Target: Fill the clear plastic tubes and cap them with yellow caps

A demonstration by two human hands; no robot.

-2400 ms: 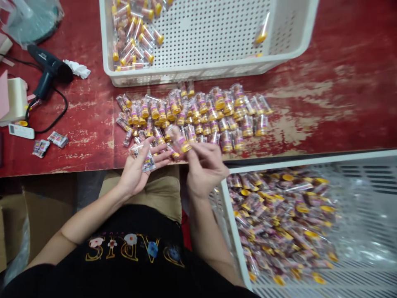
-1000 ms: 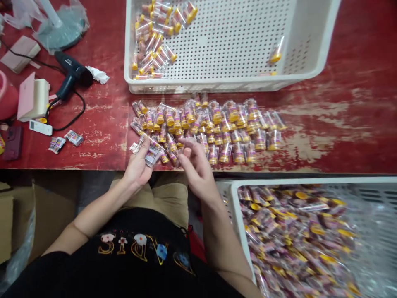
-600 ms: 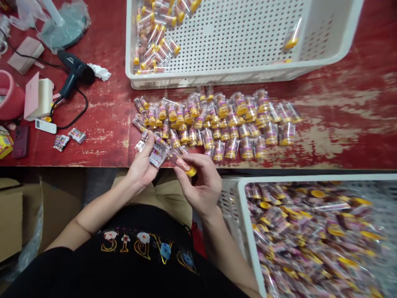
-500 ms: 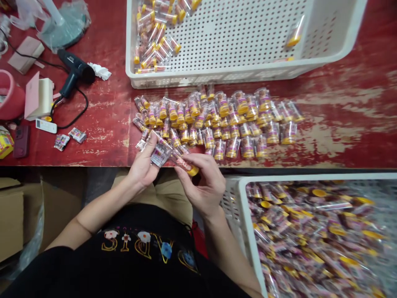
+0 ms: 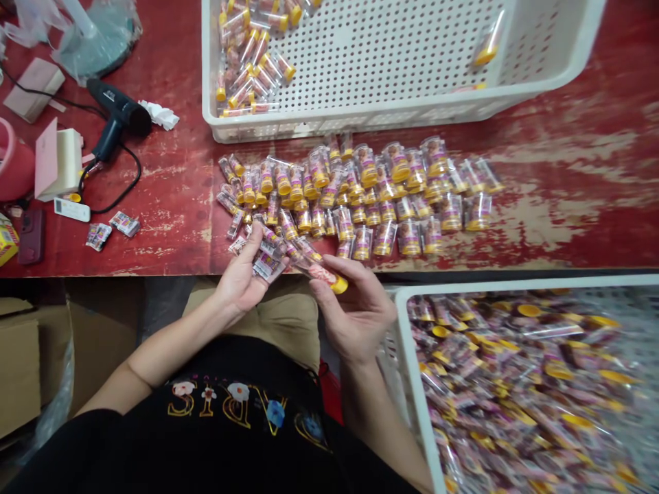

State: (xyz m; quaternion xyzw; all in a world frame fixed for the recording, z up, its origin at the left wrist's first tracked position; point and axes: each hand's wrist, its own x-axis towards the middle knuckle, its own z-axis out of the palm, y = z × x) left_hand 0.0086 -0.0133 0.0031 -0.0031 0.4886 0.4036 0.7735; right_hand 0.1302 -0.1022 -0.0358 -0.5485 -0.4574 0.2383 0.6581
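In the head view my left hand (image 5: 241,280) holds several flat, clear printed plastic sleeves (image 5: 268,263) under its thumb, palm turned up. My right hand (image 5: 360,309) pinches a small clear tube (image 5: 323,274) between thumb and fingers. This tube has a yellow base and pinkish contents, and its clear end points at the sleeves. Whether its tip touches them I cannot tell. Just beyond both hands, many similar tubes with printed sleeves (image 5: 384,175) stand and lie on the red table (image 5: 175,161).
A white perforated crate (image 5: 360,123) at the back holds loose tubes (image 5: 252,62). Another crate (image 5: 404,329) at lower right is filled with sleeved tubes (image 5: 504,384). On the left are a hair dryer (image 5: 116,120), a remote (image 5: 72,209), a phone (image 5: 31,237) and sleeve bundles (image 5: 124,224).
My right hand has moved a little right with the tube, away from my left hand. The left hand still holds the sleeves in nearly the same place. The view has shifted slightly.
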